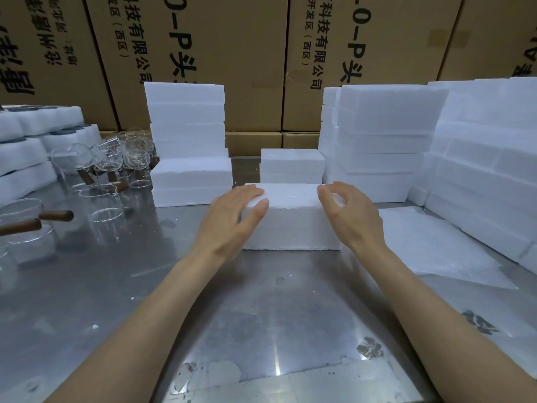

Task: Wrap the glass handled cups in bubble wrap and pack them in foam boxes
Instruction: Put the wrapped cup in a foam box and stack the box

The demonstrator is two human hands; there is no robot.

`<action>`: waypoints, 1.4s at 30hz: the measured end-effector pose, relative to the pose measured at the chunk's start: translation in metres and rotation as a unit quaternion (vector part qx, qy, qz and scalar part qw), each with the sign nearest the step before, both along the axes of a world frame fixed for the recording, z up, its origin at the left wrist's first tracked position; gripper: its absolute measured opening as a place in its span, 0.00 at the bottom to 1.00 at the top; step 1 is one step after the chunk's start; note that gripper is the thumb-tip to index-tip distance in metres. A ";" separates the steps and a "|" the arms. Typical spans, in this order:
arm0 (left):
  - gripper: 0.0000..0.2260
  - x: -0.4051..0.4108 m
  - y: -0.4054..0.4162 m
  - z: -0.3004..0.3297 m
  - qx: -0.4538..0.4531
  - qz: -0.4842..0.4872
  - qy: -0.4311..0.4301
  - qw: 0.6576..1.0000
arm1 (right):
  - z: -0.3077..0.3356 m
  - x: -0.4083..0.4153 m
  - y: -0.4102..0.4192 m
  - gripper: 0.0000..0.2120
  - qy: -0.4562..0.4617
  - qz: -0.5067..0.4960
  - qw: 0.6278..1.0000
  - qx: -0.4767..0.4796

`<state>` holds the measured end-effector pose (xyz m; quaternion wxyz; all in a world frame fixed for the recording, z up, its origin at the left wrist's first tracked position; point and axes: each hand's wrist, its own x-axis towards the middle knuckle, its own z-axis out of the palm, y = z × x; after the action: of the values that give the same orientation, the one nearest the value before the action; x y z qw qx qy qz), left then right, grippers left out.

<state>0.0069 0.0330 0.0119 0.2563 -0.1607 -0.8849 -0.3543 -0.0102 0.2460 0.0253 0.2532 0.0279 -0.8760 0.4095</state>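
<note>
A closed white foam box lies on the metal table in front of me. My left hand rests on its left end, fingers straight over the top edge and thumb on the front face. My right hand is at the box's right end with fingers loosely curled, just touching the top corner. Glass cups with wooden handles stand in a group at the left. A sheet of bubble wrap lies flat on the table to the right.
Stacks of white foam boxes stand behind at centre-left, centre and along the right. Foam trays are piled at the far left. Brown cardboard cartons form a wall at the back.
</note>
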 end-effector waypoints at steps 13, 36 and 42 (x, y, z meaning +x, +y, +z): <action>0.32 -0.005 0.008 0.002 0.264 -0.032 -0.183 0.946 | -0.006 -0.011 0.004 0.15 -0.073 0.063 0.980 -0.176; 0.11 -0.133 0.014 0.094 0.384 -0.008 -0.181 0.905 | 0.087 -0.143 -0.026 0.17 -0.039 0.079 0.962 -0.258; 0.07 -0.186 0.012 0.098 0.385 -0.032 -0.187 0.903 | 0.106 -0.195 -0.029 0.16 -0.041 0.056 0.968 -0.242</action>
<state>-0.1795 0.0452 0.1098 0.1161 -0.0082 -0.7053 -0.6993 -0.2050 0.2167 0.1317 0.1925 -0.0018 -0.7577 0.6236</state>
